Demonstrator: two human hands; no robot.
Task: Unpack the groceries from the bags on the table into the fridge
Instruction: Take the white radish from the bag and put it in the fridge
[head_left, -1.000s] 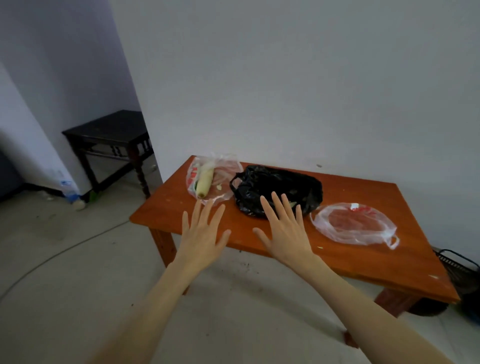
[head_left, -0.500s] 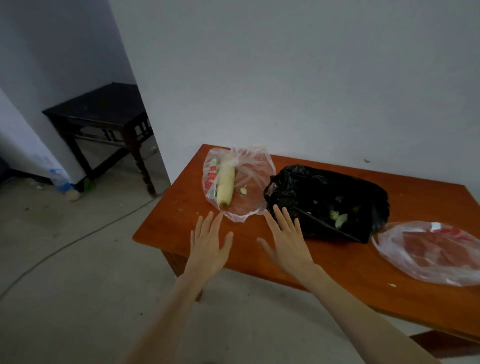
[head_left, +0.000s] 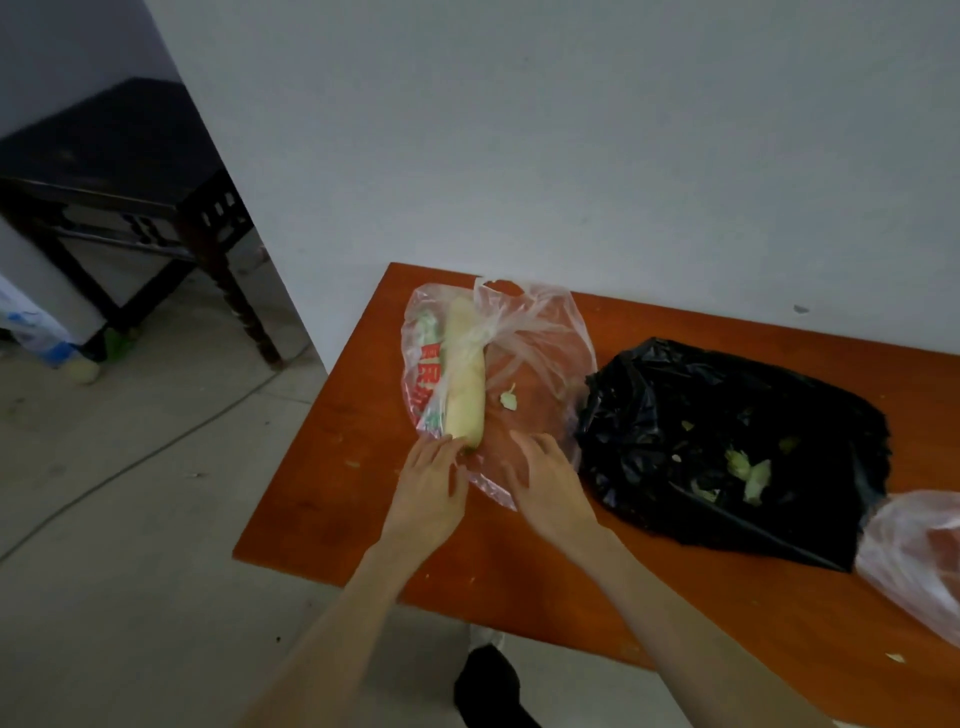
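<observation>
A clear plastic bag (head_left: 540, 338) with red print lies at the left end of the orange table (head_left: 332, 467). Inside it is a long pale radish (head_left: 464, 379) and a small green scrap. My left hand (head_left: 428, 488) reaches the bag's near edge, fingertips at the radish's near end. My right hand (head_left: 545, 478) lies on the bag's near edge beside it, fingers spread and slightly bent. A black bag (head_left: 727, 447) with green leaf scraps lies to the right. Another clear bag (head_left: 919, 556) is at the right edge.
A white wall rises directly behind the table. A dark wooden side table (head_left: 130, 171) stands at the far left on the concrete floor, with a cable running across the floor. My black shoe (head_left: 488, 686) shows under the table's near edge.
I have moved closer to the table. Both hands went forward from above the table's near edge to the clear bag with the radish.
</observation>
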